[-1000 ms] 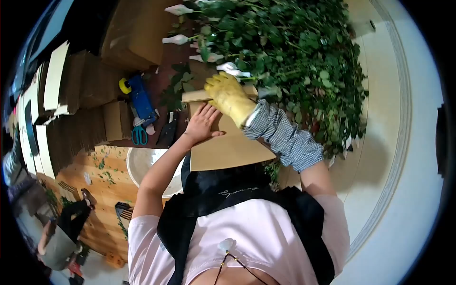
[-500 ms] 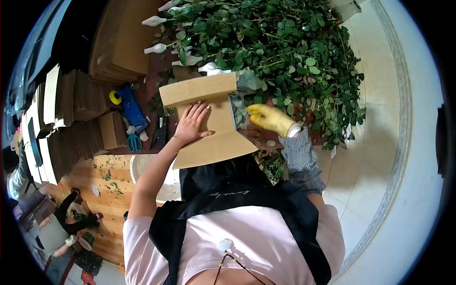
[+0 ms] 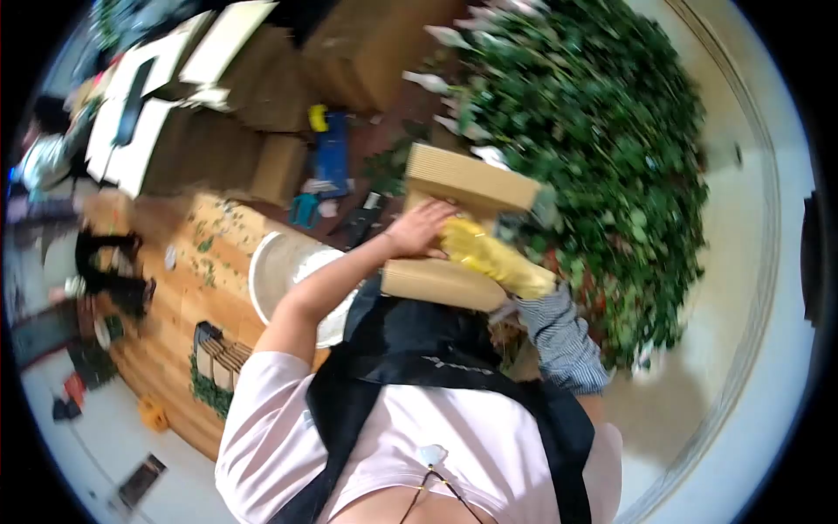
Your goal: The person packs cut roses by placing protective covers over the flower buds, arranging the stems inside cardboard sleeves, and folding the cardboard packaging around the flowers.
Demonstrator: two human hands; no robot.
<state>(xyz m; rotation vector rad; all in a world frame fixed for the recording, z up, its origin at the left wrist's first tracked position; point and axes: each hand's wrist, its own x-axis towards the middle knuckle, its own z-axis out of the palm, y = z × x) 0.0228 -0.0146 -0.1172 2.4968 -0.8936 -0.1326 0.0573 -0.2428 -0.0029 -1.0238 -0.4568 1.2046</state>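
Pressed flat, thumb apart, my left hand (image 3: 421, 229) apparently steadies the folded cardboard (image 3: 441, 284) at the table's (image 3: 371, 144) near edge, beside leafy stems (image 3: 602, 131); my gloved right hand (image 3: 493, 258) meets it, its finger grip unclear.

- The corrugated cardboard piece (image 3: 471, 178) is seen with its upper and lower flaps raised.
- Its middle is touched by the bare left hand (image 3: 421, 229), which is laid with the palm down.
- The right hand (image 3: 491, 256), covered by a yellow glove, is placed close beside the left one, between the two flaps.
- Above and to the right, leafy stems (image 3: 602, 166) are heaped, and white-wrapped heads (image 3: 428, 82) are turned to the left.
- Teal-handled scissors (image 3: 305, 210) are placed below a blue tool (image 3: 332, 159).
- Under the left forearm, a white tub (image 3: 269, 278) is partly hidden.
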